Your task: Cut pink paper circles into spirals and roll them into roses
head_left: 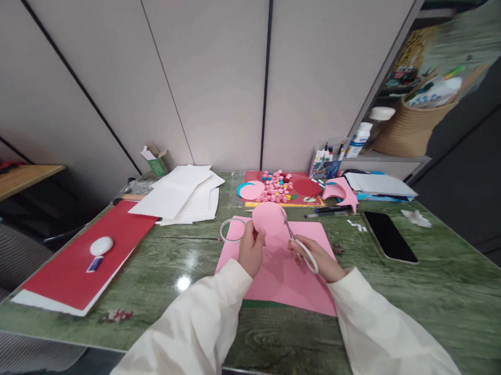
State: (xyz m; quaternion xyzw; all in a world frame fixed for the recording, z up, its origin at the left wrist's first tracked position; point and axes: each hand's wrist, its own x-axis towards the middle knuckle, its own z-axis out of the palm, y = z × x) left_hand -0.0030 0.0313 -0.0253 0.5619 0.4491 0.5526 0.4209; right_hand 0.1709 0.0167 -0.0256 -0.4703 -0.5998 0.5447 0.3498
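My left hand point(251, 249) pinches the lower left edge of a round pink paper piece point(269, 217), held up above the table. In my right hand point(315, 257) is a pair of scissors point(308, 255) with white handles, fingers wrapped through the loops. The blades touch or lie right beside the right edge of the pink circle; I cannot tell if they are parted. Beneath both hands lies a pink paper sheet point(280, 275), with a green edge showing below it. A roll of tape point(232, 230) rests by the sheet's upper left corner.
Pink paper flowers point(275, 187) are heaped at the back. White sheets point(179, 194) and red paper point(86, 263) with a white oval object point(101, 245) lie left. To the right are a phone point(389, 236), pens point(327, 211), a pink offcut point(341, 191) and a pen holder point(325, 162).
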